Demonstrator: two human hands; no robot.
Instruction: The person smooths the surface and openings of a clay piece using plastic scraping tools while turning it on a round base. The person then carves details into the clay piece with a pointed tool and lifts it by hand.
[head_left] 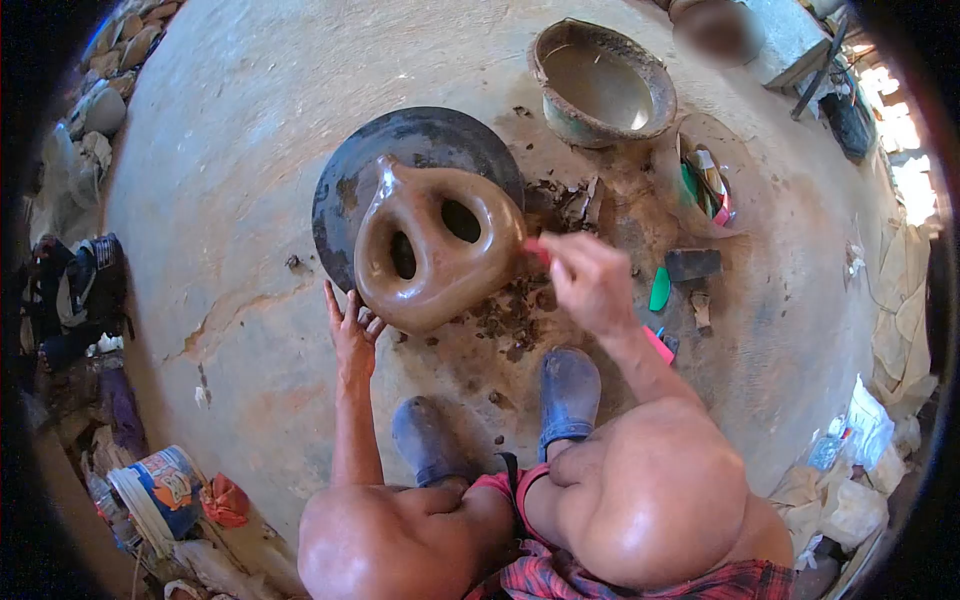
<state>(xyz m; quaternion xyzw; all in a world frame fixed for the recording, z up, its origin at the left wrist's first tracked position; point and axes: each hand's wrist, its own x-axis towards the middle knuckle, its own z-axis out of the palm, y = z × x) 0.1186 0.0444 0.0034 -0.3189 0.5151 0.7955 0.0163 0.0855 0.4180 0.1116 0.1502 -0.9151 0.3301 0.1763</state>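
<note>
A glossy brown clay form (425, 285) with two oval openings and a small pointed knob rests on a dark round disc (450, 135). My left hand (353, 325) is at the form's lower left edge, fingers spread, holding nothing. My right hand (590, 280) is closed around a small red tool (537, 249), whose end is at the form's right side. Slight blur hides the exact contact between tool and clay. Dark clay scraps (505, 318) lie on the floor below the form.
A basin of murky water (605, 90) stands at the upper right, beside a clear container of tools (708, 185). Right of my right hand lie a green piece (660, 289), a dark block (693, 264) and a pink piece (658, 345). A bucket (165, 495) is at lower left.
</note>
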